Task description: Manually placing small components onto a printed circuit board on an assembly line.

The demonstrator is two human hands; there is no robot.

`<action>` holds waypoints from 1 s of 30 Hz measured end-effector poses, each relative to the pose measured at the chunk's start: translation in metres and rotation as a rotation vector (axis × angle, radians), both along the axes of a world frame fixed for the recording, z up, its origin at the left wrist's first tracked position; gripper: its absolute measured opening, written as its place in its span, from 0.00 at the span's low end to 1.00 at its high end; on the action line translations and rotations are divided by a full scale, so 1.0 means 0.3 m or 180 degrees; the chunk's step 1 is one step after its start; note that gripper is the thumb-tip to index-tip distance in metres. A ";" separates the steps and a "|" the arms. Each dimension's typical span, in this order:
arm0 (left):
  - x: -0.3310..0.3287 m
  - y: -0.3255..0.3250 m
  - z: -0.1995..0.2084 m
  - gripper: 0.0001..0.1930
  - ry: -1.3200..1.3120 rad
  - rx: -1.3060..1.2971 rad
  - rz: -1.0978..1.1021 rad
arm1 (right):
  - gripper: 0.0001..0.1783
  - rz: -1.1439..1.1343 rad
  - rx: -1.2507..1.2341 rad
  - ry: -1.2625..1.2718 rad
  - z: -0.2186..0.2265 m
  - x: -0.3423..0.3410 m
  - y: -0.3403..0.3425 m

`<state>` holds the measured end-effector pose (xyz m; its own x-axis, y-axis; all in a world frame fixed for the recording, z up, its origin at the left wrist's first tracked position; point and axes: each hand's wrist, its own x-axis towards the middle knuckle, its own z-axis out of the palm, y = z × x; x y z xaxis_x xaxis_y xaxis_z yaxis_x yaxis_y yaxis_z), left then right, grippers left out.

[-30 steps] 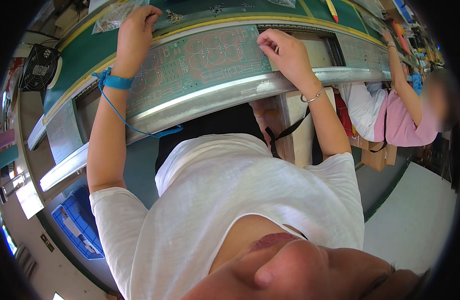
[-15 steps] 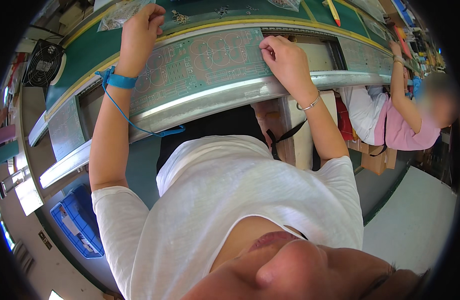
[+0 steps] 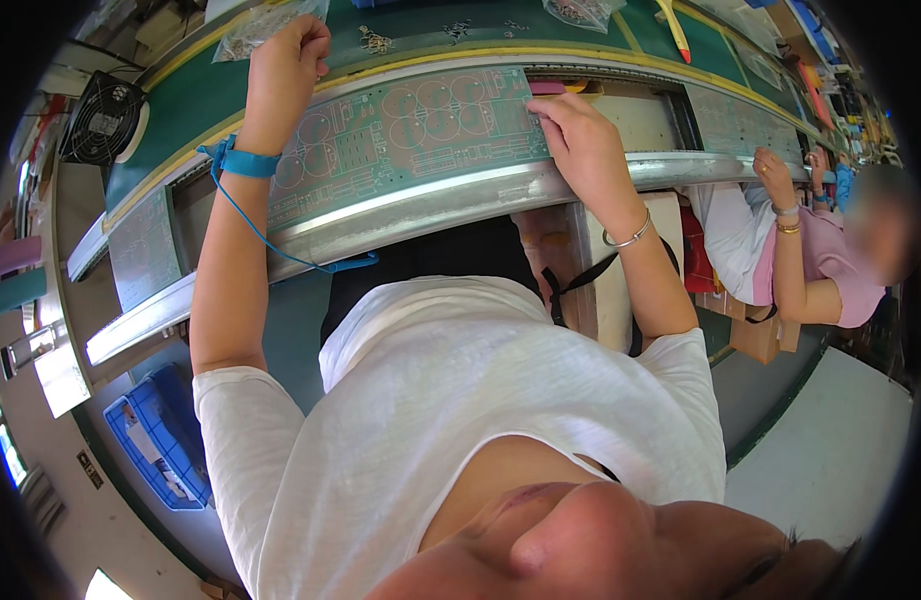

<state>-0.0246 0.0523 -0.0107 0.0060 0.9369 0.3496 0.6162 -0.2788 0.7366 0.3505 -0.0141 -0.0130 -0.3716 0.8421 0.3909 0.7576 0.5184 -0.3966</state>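
A green circuit board (image 3: 410,125), printed with large circles and fine white outlines, lies in the metal rail (image 3: 430,200) before me. My left hand (image 3: 288,68) is raised over the board's far left part, near the green bench mat (image 3: 380,60). Its fingers are curled together; what they hold, if anything, is too small to make out. At the board's right edge is my right hand (image 3: 585,140), thumb and fingertips close together near the far right corner. Anything between them is hidden. A blue wrist strap (image 3: 248,163) with a cord circles my left wrist.
Small component piles (image 3: 375,40) and clear bags (image 3: 265,30) lie on the mat. A yellow-handled tool (image 3: 672,30) lies far right. A black fan (image 3: 102,118) stands left. Other boards (image 3: 145,250) sit along the rail. A co-worker in pink (image 3: 830,250) sits right; a blue crate (image 3: 160,440) is below left.
My right hand has shifted slightly right and down, its fingers straighter. My left hand stays nearly in place. The co-worker's raised hand has come down from the bench.
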 end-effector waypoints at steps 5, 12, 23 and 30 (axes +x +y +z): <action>-0.020 -0.057 0.054 0.05 -0.0487 -0.0042 0.0416 | 0.09 0.0356 -0.0125 -0.0514 0.065 -0.025 0.126; 0.054 -0.266 0.050 0.06 -0.1474 -0.0373 0.0318 | 0.07 0.0610 0.0481 -0.0345 0.045 -0.199 0.418; 0.190 -0.397 -0.030 0.05 0.0426 -0.0286 0.0636 | 0.08 0.0139 0.0872 -0.0805 -0.045 -0.250 0.440; 0.206 -0.384 -0.050 0.05 0.0725 -0.0354 0.0788 | 0.07 0.0149 0.1052 -0.0513 -0.061 -0.224 0.462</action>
<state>0.0373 -0.0629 -0.0257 -0.1598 0.9519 0.2613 0.8071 -0.0264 0.5898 0.2833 0.1246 -0.0312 -0.4856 0.6609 0.5721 0.7692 0.6340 -0.0796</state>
